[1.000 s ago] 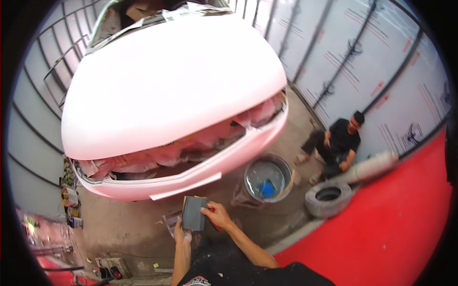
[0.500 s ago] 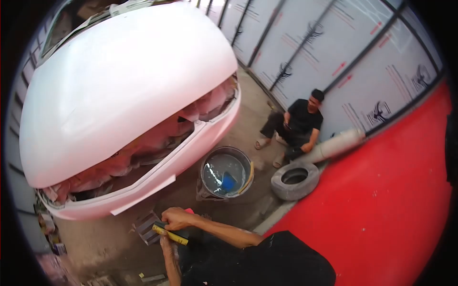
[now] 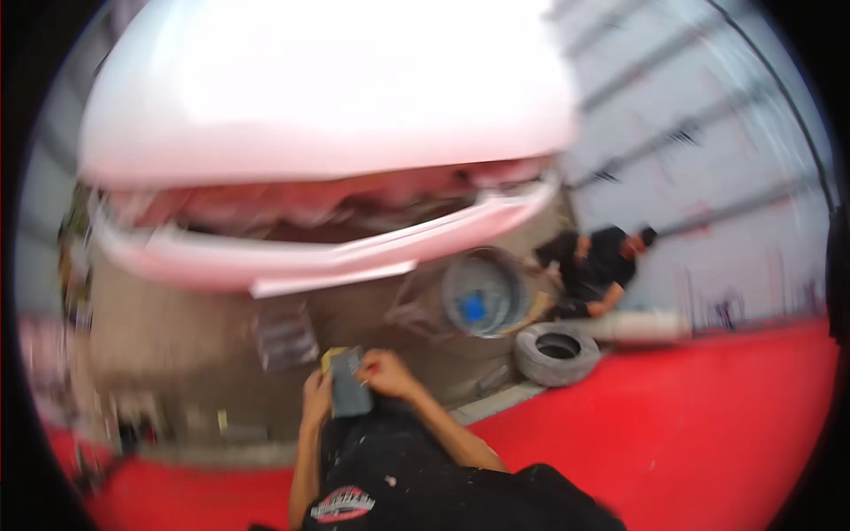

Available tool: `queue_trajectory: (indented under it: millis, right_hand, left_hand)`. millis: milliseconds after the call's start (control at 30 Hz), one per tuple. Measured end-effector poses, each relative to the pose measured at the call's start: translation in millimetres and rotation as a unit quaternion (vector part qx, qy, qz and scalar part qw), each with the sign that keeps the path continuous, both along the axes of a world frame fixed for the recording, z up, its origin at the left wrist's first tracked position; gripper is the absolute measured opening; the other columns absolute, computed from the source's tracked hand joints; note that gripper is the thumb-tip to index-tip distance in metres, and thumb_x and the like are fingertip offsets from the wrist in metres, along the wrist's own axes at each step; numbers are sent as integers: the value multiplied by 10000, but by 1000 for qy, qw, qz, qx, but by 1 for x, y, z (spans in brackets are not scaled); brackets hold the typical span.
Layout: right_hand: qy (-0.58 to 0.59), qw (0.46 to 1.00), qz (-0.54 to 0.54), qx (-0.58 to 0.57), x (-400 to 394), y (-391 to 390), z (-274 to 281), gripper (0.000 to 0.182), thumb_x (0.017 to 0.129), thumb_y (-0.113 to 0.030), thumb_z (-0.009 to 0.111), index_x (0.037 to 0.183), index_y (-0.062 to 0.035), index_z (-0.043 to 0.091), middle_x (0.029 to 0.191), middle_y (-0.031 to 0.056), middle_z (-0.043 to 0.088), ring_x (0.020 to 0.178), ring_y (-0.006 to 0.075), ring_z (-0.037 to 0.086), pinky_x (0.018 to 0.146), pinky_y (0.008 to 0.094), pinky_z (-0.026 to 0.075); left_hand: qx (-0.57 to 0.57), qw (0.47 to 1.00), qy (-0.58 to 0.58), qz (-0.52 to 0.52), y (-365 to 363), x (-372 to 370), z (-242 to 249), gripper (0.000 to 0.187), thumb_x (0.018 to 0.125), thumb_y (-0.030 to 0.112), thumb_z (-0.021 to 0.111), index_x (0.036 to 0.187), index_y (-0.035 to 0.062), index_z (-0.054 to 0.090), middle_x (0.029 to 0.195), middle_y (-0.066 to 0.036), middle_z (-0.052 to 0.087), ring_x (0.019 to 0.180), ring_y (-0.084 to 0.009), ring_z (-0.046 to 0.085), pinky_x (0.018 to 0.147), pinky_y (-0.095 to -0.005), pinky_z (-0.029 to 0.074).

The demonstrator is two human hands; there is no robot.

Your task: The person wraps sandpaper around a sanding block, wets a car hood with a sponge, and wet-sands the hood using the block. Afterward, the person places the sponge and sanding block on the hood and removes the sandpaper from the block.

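The left hand [image 3: 316, 396] pinches the left edge of a grey sheet [image 3: 352, 398], held near, in front of the dark shirt [image 3: 425, 478]. The right hand [image 3: 387, 374] curls its fingers at the sheet's far right part — blur hides whether they pinch it. Farther off stands the pinkish-white bumper [image 3: 336, 261]; right of it, a tub [image 3: 447, 292], a tyre [image 3: 537, 364] and a seated person [image 3: 602, 265].

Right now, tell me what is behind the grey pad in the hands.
A yellow strip shows past the upper left of the grey pad. The left hand is at its left edge; the rest behind the pad is covered and cannot be seen.
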State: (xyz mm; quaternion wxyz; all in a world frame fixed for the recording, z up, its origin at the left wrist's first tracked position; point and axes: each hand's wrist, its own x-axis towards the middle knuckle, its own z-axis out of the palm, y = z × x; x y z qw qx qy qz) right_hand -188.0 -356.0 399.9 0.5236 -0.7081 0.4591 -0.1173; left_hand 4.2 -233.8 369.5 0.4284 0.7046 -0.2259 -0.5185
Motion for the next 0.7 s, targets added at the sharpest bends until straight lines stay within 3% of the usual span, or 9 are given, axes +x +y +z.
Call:
queue_trajectory:
  millis: [67,167,233,267,367,467,567,600,700]
  right_hand:
    - [29,999,32,30,-9,5,-13,222,916,-238,833,933,-17,816,964,128,750,916,257,710,828,406,551]
    - [27,991,8,128,-6,3,-16,182,940,-183,814,989,-10,839,1032,82,794,933,161,681,808,371,524]
    - [49,981,11,188,8,9,-35,214,934,-200,816,954,13,822,976,67,769,890,172,683,816,358,525]
    - [61,976,8,207,7,15,-41,232,931,-208,817,936,24,813,948,59,757,869,178,684,819,352,526]
    - [77,966,77,236,31,14,-59,259,929,-239,821,926,19,805,882,67,735,819,168,675,787,363,531]
    - [135,947,213,201,48,14,-103,293,920,-284,837,916,7,808,871,81,730,789,170,672,761,372,532]
    - [151,915,318,197,54,18,-158,381,925,-372,868,1051,-16,819,889,78,725,795,167,678,749,381,540]
    - [159,920,301,192,52,19,-179,425,929,-406,872,1103,-22,812,902,70,730,799,169,681,741,379,547]
    - [196,925,225,234,49,16,-230,563,943,-498,875,1256,-40,782,931,47,743,817,175,693,722,372,569]
  left_hand:
    - [-9,999,-37,-10,17,-3,-35,350,1140,302,616,1014,-9,713,808,-43,612,755,-176,516,707,-417,461]
    - [-5,992,-91,81,42,-26,-78,299,1129,277,630,1044,1,710,856,-156,695,790,-268,650,761,-447,522]
    - [55,987,-84,121,49,-30,-78,265,1122,254,638,1056,6,706,916,-210,737,845,-311,724,801,-459,553]
    - [83,987,-74,112,60,-32,-81,219,1117,225,640,1102,13,695,1004,-241,777,969,-375,784,868,-483,579]
    - [121,969,-164,140,78,-37,-82,204,1126,220,625,1136,25,684,1003,-262,769,982,-450,765,872,-523,575]
    - [202,948,-165,185,98,-55,-96,192,1132,221,617,1164,39,669,1015,-281,761,1011,-503,740,876,-561,567]
    - [210,923,-169,276,133,-94,-158,170,1134,203,616,1161,41,660,994,-278,740,985,-486,740,877,-556,563]
    - [225,910,-166,306,138,-104,-170,147,1150,172,593,1150,36,650,997,-207,731,944,-366,738,877,-487,561]
    - [226,856,-36,463,139,-129,-205,140,1166,146,575,1139,30,648,1016,-114,699,943,-213,669,888,-395,540]
